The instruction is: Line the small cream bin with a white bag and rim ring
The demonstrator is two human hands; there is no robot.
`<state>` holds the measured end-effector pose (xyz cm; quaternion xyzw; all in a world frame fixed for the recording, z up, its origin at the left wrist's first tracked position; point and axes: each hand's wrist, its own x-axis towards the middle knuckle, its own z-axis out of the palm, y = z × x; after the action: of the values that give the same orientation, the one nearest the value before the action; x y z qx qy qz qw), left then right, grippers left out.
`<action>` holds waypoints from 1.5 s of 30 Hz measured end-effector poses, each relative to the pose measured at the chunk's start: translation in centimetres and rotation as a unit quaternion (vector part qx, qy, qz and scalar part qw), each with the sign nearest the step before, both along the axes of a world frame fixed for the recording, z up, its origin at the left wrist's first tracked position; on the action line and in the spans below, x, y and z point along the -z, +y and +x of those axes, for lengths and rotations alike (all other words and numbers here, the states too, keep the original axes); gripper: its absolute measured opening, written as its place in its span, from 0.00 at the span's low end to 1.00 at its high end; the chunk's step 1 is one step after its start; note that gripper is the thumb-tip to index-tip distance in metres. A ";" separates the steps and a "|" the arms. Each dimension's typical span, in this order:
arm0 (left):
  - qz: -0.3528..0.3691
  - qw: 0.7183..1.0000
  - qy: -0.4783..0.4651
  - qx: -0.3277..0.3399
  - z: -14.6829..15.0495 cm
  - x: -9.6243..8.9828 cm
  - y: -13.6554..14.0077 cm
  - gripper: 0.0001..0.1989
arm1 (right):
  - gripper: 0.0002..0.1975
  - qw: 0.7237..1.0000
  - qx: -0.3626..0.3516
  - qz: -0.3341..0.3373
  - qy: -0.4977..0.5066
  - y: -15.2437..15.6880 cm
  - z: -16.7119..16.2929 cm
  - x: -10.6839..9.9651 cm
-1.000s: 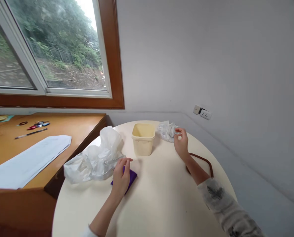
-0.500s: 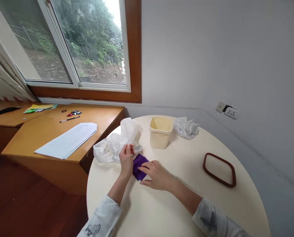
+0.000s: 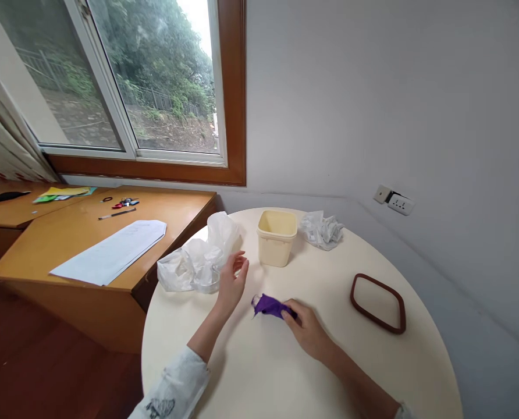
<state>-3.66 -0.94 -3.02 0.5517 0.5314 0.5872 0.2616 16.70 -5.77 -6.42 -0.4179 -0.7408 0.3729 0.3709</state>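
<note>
A purple cloth [image 3: 270, 305] is bunched in my right hand [image 3: 308, 329], pinched at its right end between thumb and fingers. Its frayed left end hangs over the round cream table [image 3: 259, 366], with something pale and thin showing at the tip. My left hand [image 3: 233, 281] is raised beside it, fingers apart and nothing visible in them. Just behind the left hand lies a crumpled white plastic bag [image 3: 194, 263]. A pale yellow square tub [image 3: 276, 247] stands upright beyond both hands.
Right of the tub sits a second crumpled plastic bag [image 3: 323, 230]. A brown rounded frame [image 3: 378, 304] lies on the table's right side. To the left, a wooden desk [image 3: 67, 241] holds paper sheets [image 3: 115, 250], a pen [image 3: 117, 213] and small items below the window.
The purple cloth was spread flat between both hands; now it is gathered and lifted in my right hand, which moved right. My left hand has opened and come away from the cloth.
</note>
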 end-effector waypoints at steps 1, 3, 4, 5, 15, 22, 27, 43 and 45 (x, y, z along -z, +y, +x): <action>0.002 0.999 0.030 0.010 0.2 -0.3 0.3 0.17 | 0.11 0.996 0.021 -0.052 0.065 0.1 0.3 0.2; 0.020 0.995 0.099 0.025 0.6 -1.1 1.2 0.24 | 0.13 0.969 0.062 -0.145 0.189 0.3 0.9 0.6; 0.032 0.990 0.131 0.031 0.7 -1.6 1.8 0.27 | 0.14 0.949 0.083 -0.187 0.241 0.5 1.2 0.8; 0.042 0.986 0.158 0.038 0.9 -2.1 2.5 0.30 | 0.15 0.927 0.101 -0.224 0.282 0.7 1.5 0.9; 0.015 0.965 0.251 0.075 1.4 -4.3 7.5 0.17 | 0.21 0.862 0.049 -0.303 0.404 0.1 2.5 -0.9; 0.069 0.962 0.252 0.077 2.2 -4.0 4.2 0.08 | 0.20 0.892 0.086 -0.236 0.376 0.7 3.5 -1.7; 0.150 0.947 0.274 0.075 2.1 -2.6 0.1 0.05 | 0.18 0.923 0.171 -0.123 0.322 1.8 6.7 -4.1; 0.260 0.915 0.306 0.025 3.0 0.6 -4.3 0.07 | 0.13 0.980 -0.041 0.117 -0.153 5.2 0.3 -14.8; 0.264 0.915 0.305 0.023 2.9 0.8 -4.5 0.07 | 0.15 0.944 0.013 0.182 -0.274 5.5 -1.1 -13.6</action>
<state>-0.75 -5.40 -3.79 0.7651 0.3978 0.5034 -0.0550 15.59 -0.25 7.23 -0.4392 -0.8635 0.0979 0.2278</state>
